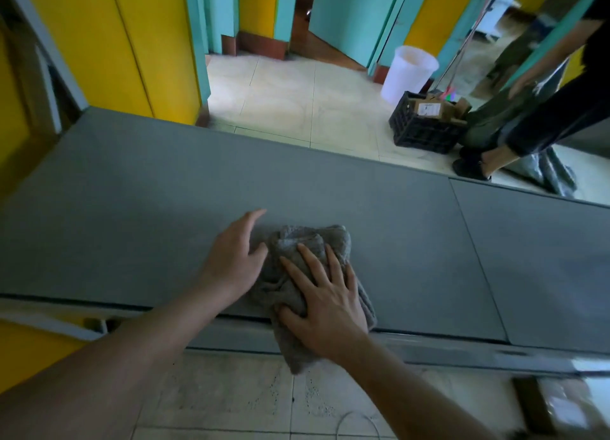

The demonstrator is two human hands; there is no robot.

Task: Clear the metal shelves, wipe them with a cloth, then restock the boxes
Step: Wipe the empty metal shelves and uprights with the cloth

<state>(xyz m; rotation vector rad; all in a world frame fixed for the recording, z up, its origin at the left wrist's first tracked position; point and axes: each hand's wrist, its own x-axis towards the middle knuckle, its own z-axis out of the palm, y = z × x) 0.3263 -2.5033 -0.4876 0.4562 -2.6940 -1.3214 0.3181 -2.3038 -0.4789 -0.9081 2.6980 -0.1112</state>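
A yellow wall panel [99,43] is seen far to the left, beyond the left hand. A long grey metal shelf [132,215] is stretched across the view, and both hands are placed on it near its front edge. The left hand [236,258], slightly blurred, is held with fingers straight and loosely apart, gripping nothing; its thumb side is laid against the left edge of a crumpled grey cloth [340,238]. The cloth is bunched on the shelf between and under the hands, with its lower end hung over the front edge. The right hand [325,302] is pressed flat on top of the cloth, fingers spread and straight. Beyond the right hand, on the pale tiled floor past the shelf, a white bucket [407,73] is stood, and just in front of it a black plastic crate [419,132] is filled with cardboard boxes [429,108]. Further right, beside the crate, the legs of another person [534,112] are shown.
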